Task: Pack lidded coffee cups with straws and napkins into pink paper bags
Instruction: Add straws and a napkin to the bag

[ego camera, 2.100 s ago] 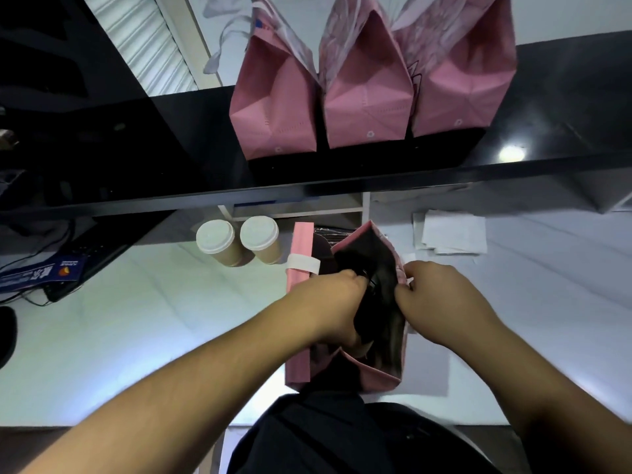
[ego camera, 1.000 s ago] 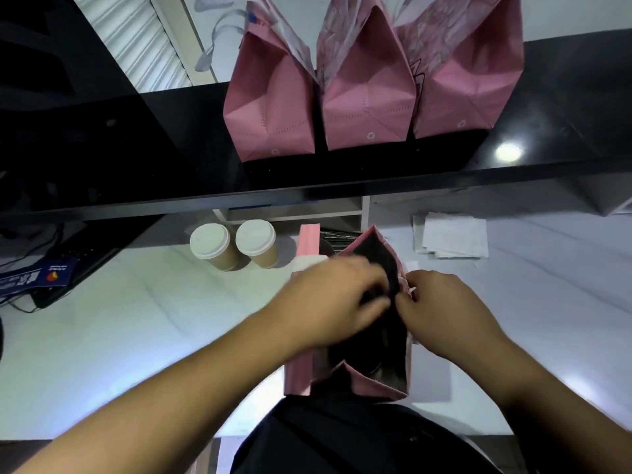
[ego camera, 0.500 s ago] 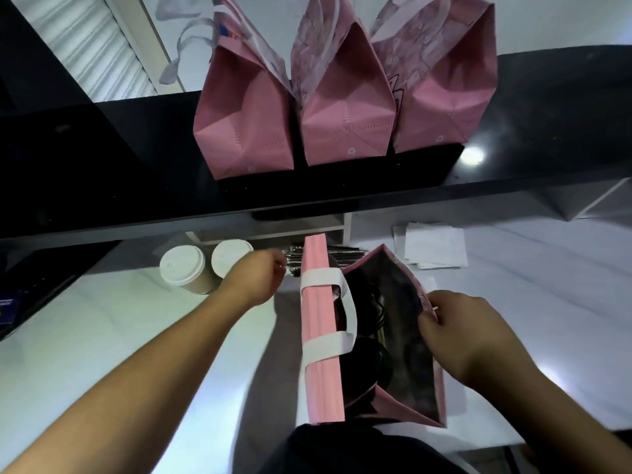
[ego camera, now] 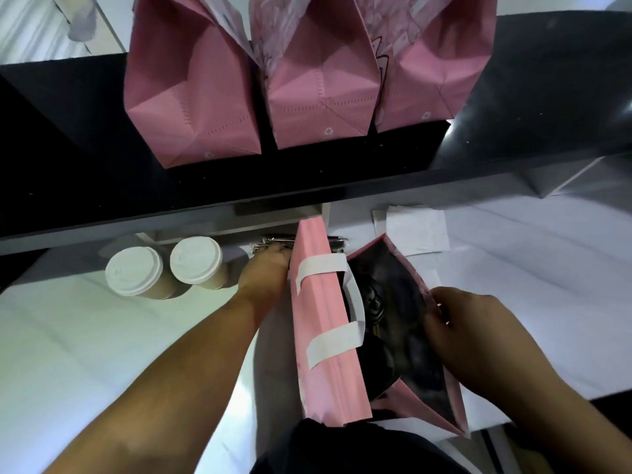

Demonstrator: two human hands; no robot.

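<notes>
An open pink paper bag (ego camera: pixel 325 340) with white handles stands on the white counter in front of me, its inside dark. My right hand (ego camera: pixel 458 326) pinches the rim of the bag's right wall and holds it open. My left hand (ego camera: pixel 268 268) is stretched past the bag's left side, with its fingers curled onto a pile of wrapped straws (ego camera: pixel 273 241) at the back of the counter. Two lidded coffee cups (ego camera: pixel 134 276) (ego camera: pixel 196 260) stand to the left of that hand. White napkins (ego camera: pixel 415 230) lie behind the bag on the right.
Three more pink bags (ego camera: pixel 191 97) (ego camera: pixel 323 87) (ego camera: pixel 431 73) stand side by side on a black shelf (ego camera: pixel 85 159) that overhangs the back of the counter. The white counter (ego camera: pixel 85 343) stretches left and right of the bag.
My left hand left the bag's mouth and moved back and to the left, to the straws. My right hand kept its hold on the bag's right rim. The view shifted closer.
</notes>
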